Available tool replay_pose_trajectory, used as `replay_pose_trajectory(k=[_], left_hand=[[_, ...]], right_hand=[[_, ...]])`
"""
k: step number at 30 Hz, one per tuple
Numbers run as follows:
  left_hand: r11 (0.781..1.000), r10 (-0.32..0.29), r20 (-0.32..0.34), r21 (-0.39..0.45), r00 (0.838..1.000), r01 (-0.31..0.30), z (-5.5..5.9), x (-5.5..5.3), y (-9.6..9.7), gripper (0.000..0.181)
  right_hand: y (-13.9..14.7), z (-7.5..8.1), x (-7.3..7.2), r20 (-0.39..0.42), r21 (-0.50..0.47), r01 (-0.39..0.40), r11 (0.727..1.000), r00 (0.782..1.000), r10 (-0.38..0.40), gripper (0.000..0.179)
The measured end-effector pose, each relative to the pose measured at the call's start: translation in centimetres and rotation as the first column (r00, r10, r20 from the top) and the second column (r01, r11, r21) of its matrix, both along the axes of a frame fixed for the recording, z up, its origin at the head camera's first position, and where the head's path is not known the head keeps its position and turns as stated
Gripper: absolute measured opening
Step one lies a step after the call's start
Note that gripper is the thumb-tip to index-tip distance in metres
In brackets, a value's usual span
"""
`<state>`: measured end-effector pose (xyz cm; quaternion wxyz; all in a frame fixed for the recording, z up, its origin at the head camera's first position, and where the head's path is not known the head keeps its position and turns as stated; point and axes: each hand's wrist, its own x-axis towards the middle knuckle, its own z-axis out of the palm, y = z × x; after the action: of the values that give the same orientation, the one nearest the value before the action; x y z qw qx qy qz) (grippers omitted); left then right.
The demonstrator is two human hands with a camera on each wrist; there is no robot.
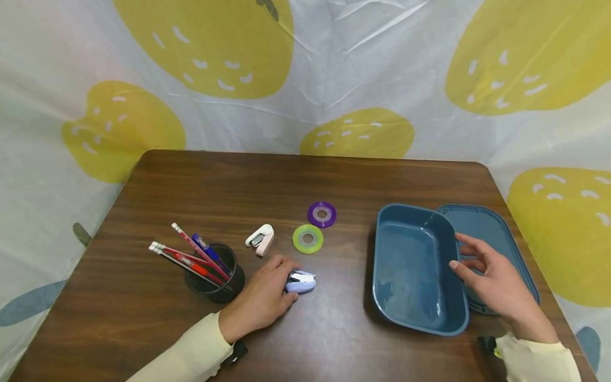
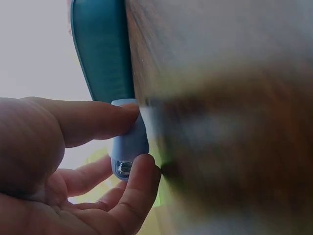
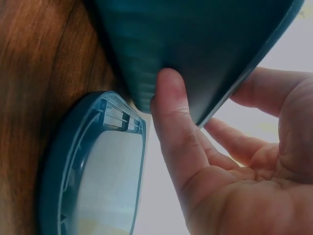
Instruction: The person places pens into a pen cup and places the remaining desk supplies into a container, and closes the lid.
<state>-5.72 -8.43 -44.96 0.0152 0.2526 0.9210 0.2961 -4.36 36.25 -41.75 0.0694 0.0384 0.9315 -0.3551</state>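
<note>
The left hand (image 1: 262, 294) has its fingers curled in a pinch, thumb on one side and fingertips on the other, with a lavender stapler (image 1: 302, 286) held between them. The right hand (image 1: 498, 281) grips the side wall of a blue box (image 1: 415, 265), thumb at the rim and fingers against the outside; the box stretches to the left of those fingers. A blue lid (image 1: 491, 228) lies under and beyond them on the brown surface (image 1: 334, 329). Just beyond the left fingers sits a pink stapler (image 1: 265, 243); a green ring (image 1: 299, 245) and a purple ring (image 1: 313, 214) lie beyond their tips. Left of those fingers, a black cup (image 1: 236, 278) holds pens and pencils (image 1: 195, 247).
</note>
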Motion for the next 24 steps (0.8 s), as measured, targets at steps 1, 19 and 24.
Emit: replay_pose_trajectory(k=[1,19,24], left_hand=[[1.0,-0.001,-0.003,0.003,1.0,0.001,0.0,0.0,0.0,0.049],[0.991,-0.009,0.125,0.134,0.992,-0.008,0.8,-0.1,0.5,0.051],[0.986,-0.033,0.133,0.167,0.991,0.01,1.4,-0.4,0.8,0.05]], right_hand=[[0.0,-0.1,0.0,-0.001,0.001,0.0,1.0,1.0,0.0,0.073],[-0.2,-0.5,0.1,0.002,-0.029,0.02,0.999,1.0,-0.02,0.07],[0.0,-0.7,0.3,-0.009,-0.035,0.024,0.999,1.0,-0.024,0.07]])
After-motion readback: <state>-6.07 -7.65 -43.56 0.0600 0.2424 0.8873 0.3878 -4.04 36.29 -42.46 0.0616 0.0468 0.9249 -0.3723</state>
